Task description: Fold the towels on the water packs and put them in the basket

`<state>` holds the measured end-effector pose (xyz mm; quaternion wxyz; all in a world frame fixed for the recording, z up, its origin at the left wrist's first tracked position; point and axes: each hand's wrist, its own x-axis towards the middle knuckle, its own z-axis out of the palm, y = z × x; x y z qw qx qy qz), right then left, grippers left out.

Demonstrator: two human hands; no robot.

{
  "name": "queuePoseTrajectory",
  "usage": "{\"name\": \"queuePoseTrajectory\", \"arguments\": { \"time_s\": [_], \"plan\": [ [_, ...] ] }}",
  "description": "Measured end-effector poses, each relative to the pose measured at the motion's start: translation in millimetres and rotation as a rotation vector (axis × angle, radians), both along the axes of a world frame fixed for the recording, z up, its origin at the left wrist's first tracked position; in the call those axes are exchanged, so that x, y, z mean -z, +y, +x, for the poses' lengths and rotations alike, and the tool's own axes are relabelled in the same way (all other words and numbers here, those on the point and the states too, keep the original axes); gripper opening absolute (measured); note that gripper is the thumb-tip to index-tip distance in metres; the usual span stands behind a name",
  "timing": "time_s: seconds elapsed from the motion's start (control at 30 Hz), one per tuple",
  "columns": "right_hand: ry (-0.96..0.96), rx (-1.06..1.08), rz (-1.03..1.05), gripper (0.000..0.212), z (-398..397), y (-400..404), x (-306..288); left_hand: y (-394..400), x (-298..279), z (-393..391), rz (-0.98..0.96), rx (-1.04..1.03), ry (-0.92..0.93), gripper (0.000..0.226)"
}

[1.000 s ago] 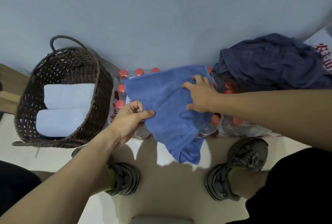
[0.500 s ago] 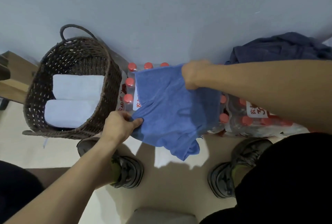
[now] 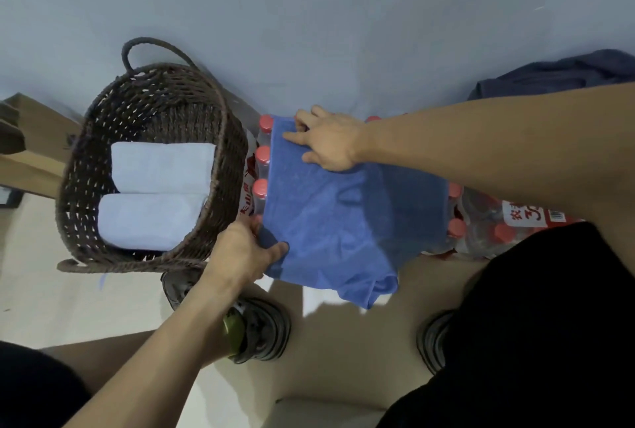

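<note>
— Start close: what's the nearer of the two hands doing?

— The left hand [image 3: 245,252] pinches the near left corner of the blue towel [image 3: 338,218], thumb on top, fingers curled under. A moment ago it held that edge looser and lower; now the edge is pulled taut along the left side of the water packs [image 3: 494,221].

— And the other one?

— The right hand [image 3: 326,142] has swung across from the middle of the cloth to the far left corner. It lies almost flat, fingers together, pressing that corner down beside the red caps.

— So what does that mean for the job?

— I'd say the towel is being squared up for its first fold; one lower corner hangs off the front of the packs.

— Further back?

— The basket [image 3: 220,111] stands just left of the packs with two pale folded towels [image 3: 161,166] in it. A dark pile of cloth [image 3: 563,73] waits far right, by the wall.
</note>
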<state>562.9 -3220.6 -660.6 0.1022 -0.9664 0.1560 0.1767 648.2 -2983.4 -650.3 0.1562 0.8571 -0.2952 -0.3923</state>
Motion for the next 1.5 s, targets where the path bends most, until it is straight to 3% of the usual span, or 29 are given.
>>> {"name": "queuePoseTrajectory", "arguments": {
  "time_s": [0.1, 0.2, 0.33, 0.43, 0.57, 0.67, 0.77, 0.9, 1.07, 1.17, 1.23, 1.3, 1.4, 1.5],
  "plan": [
    [-0.006, 0.024, 0.014, 0.058, 2, -1, 2, -2, -9, 2, 0.157, 0.179, -0.028, 0.065],
    [0.006, 0.043, 0.056, 0.063, 1, -3, 0, -10, -22, 2, 0.254, 0.393, -0.308, 0.065],
    [0.024, 0.067, 0.149, 0.072, -11, -5, -1, -48, -24, -4, -0.283, 0.336, -0.404, 0.024],
    [-0.051, 0.14, 0.237, 0.073, -33, -2, -7, -90, -3, -6, -0.407, 0.505, -0.36, 0.047],
    [-0.312, 0.522, 0.013, 0.059, -76, -5, -12, -112, 36, -1, -0.272, 0.579, -0.434, 0.065],
    [-0.096, 0.807, -0.075, 0.057, -117, -22, -10, -108, 54, -5, -0.286, 0.595, -0.602, 0.064],
    [-0.016, 0.966, 0.131, 0.035, -146, -42, -15, -108, 57, -7, -0.284, 0.592, -0.643, 0.067],
    [-0.053, 0.949, 0.121, 0.02, -145, -57, -16, -109, 57, -7, -0.281, 0.59, -0.647, 0.064],
    [-0.183, 0.978, -0.045, 0.019, -126, -67, -4, -124, 59, -7, -0.248, 0.539, -0.652, 0.065],
    [-0.24, 0.741, -0.29, 0.019, -122, -60, -7, -136, 58, -6, -0.229, 0.498, -0.654, 0.067],
    [-0.307, 0.579, -0.324, 0.02, -122, -48, -7, -138, 57, -6, -0.223, 0.49, -0.666, 0.067],
    [-0.264, 0.581, -0.233, 0.033, -124, -27, -2, -137, 57, -5, -0.231, 0.497, -0.67, 0.067],
    [-0.062, 0.6, -0.166, 0.073, -137, 7, 17, -136, 59, -4, -0.262, 0.502, -0.664, 0.066],
    [-0.038, 0.58, -0.113, 0.083, -147, 16, 27, -136, 58, -3, -0.283, 0.491, -0.655, 0.066]
  ]
}}
